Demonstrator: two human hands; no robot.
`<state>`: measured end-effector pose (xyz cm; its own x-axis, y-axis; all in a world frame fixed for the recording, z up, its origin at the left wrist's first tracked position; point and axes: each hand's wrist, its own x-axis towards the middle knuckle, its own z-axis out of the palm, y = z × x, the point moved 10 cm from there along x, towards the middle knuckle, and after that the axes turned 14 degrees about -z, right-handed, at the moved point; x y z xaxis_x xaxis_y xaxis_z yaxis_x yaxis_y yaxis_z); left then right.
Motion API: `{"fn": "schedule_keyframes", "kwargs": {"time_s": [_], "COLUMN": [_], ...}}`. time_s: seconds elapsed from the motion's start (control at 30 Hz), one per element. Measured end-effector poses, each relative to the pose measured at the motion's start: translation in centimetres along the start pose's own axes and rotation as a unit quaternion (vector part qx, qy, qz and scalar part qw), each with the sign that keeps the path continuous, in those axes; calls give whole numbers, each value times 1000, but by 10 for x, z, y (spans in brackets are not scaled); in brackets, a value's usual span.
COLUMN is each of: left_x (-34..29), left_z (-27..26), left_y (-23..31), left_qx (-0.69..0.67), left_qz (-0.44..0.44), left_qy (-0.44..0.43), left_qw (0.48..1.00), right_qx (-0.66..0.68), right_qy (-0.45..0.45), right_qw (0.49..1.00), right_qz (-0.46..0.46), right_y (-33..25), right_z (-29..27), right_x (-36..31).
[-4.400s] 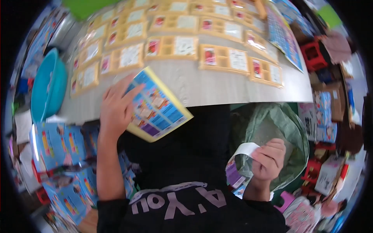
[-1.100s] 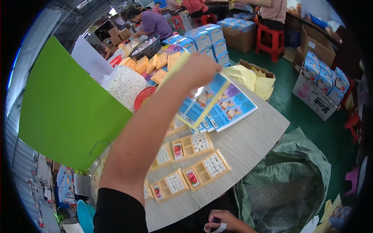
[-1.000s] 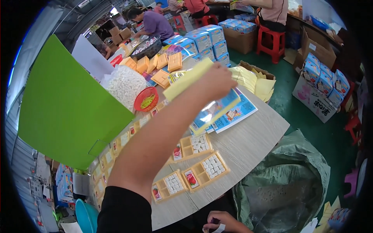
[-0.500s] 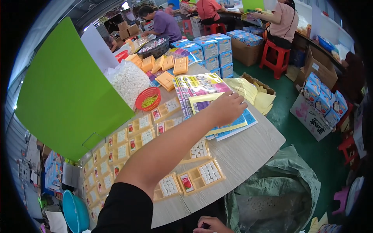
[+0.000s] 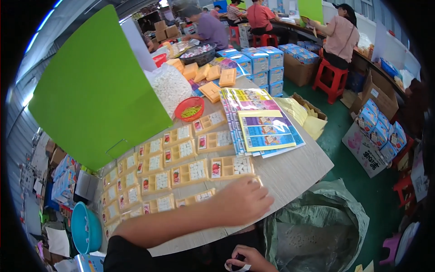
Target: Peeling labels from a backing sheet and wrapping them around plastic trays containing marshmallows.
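Left hand (image 5: 244, 199) flat, fingers spread, on tray (image 5: 233, 167) at bench (image 5: 294, 172) near edge; tray's long axis runs 9–3 o'clock. Right hand (image 5: 249, 260) pinches white strip (image 5: 238, 267) at 6.

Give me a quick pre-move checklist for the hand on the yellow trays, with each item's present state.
1. Left hand rests on a yellow tray at the table's near edge: ok.
2. Grip on that tray: cannot tell, the hand hides it.
3. Neighbouring filled tray lies flat, its white pieces in their compartments: ok.
4. Stack of printed sheets lies flat on the table, apart from the hand: ok.
5. Right hand, below the table edge, holds a white strip: not free, not ok.
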<state>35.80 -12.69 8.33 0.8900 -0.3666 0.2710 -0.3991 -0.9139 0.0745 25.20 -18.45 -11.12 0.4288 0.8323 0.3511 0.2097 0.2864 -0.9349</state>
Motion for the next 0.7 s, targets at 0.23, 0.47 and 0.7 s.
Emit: {"fn": "schedule_keyframes", "kwargs": {"time_s": [0.23, 0.47, 0.7], "left_x": [-88, -138, -152], "left_z": [-8, 56, 76], "left_y": [2, 16, 37], "left_qx": [-245, -450, -512], "left_qz": [-246, -428, -406], "left_qy": [-19, -45, -87], "left_qw": [938, 783, 752], "right_qx": [-181, -351, -305], "right_qy": [-42, 51, 50], "right_qw": [978, 915, 942], "right_qz": [-99, -191, -132], "right_y": [-63, -137, -134], "right_z": [-38, -72, -72], "right_x": [31, 63, 55]}}
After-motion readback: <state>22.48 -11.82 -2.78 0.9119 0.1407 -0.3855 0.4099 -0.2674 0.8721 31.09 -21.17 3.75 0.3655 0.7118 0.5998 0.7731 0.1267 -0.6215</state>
